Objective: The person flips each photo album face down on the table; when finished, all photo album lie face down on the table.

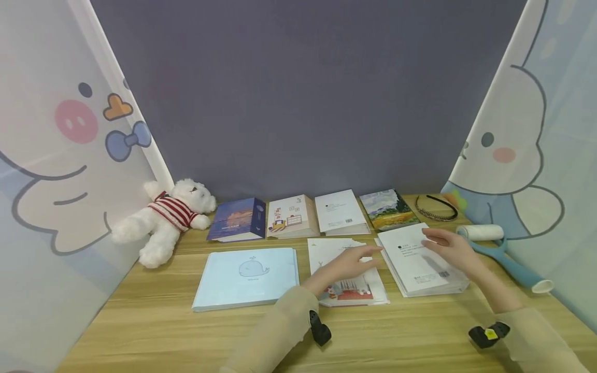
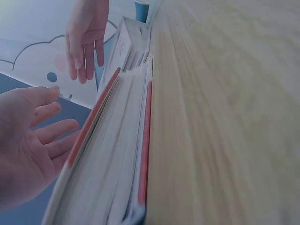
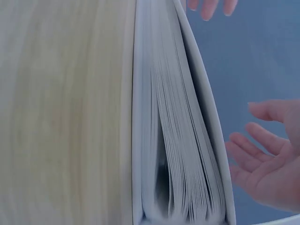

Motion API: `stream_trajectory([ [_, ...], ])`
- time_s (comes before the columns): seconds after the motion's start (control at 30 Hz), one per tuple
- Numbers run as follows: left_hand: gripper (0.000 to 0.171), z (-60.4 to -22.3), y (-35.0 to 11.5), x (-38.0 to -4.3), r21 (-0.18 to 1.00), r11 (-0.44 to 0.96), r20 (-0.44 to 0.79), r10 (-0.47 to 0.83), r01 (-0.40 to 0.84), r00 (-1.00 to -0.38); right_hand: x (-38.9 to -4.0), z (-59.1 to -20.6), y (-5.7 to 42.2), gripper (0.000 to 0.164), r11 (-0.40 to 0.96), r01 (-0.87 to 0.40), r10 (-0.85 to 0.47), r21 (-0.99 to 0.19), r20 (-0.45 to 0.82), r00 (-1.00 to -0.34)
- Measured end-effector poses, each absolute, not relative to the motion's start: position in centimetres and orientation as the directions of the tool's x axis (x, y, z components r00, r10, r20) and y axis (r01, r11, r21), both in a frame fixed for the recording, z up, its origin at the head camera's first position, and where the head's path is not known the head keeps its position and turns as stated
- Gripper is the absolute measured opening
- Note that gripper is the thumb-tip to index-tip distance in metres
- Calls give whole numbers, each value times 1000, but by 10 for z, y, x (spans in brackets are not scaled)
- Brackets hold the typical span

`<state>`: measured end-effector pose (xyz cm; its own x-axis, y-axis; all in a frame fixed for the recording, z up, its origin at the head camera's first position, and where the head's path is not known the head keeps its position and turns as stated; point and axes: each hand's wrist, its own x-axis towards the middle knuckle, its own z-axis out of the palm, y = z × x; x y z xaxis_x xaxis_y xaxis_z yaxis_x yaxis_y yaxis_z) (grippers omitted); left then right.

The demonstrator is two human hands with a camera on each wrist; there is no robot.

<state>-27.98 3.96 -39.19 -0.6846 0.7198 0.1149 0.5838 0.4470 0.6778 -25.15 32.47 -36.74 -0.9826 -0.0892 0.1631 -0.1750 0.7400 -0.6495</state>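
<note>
My left hand [image 1: 351,263] hovers over a white picture-covered book [image 1: 354,296] in the middle of the front row, fingers stretched toward the right. It holds nothing. To its right, my right hand [image 1: 450,248] is above a thick white book [image 1: 412,264] lying with small print and a barcode on its upper cover; nothing is in its fingers. In the left wrist view, the red-edged cover [image 2: 146,154] of the picture book shows beside the left hand [image 2: 33,145]. The right wrist view shows the white book's page edges [image 3: 183,140], with the right hand [image 3: 267,159] apart from them.
A light blue whale-cover book [image 1: 247,277] lies left. Behind stand a purple book [image 1: 237,218], a cream book [image 1: 293,215], a white book [image 1: 340,211] and a landscape-cover book [image 1: 387,208]. A teddy bear [image 1: 172,215] sits left; a headband [image 1: 436,210] and lint roller [image 1: 513,261] lie right.
</note>
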Motion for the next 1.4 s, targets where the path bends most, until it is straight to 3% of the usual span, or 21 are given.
stream_trajectory([
  [0.43,45,-391,-8,-278,674,429,270,614,601,-741,-258,-366,271,45,678,-419,-297,-603,297,-908],
  [0.73,43,-396,-35,-277,731,443,242,542,519,-805,-265,-378,248,44,639,-506,-405,-580,305,-862],
  [0.93,40,-404,-49,-275,732,475,243,486,487,-840,-265,-388,237,48,633,-495,-434,-595,257,-864],
  [1.23,47,-407,-72,-274,731,513,221,445,449,-868,-265,-390,221,69,643,-463,-505,-610,116,-855],
  [1.4,55,-407,-80,-274,717,563,138,463,411,-876,-268,-392,216,76,683,-439,-518,-584,36,-855],
])
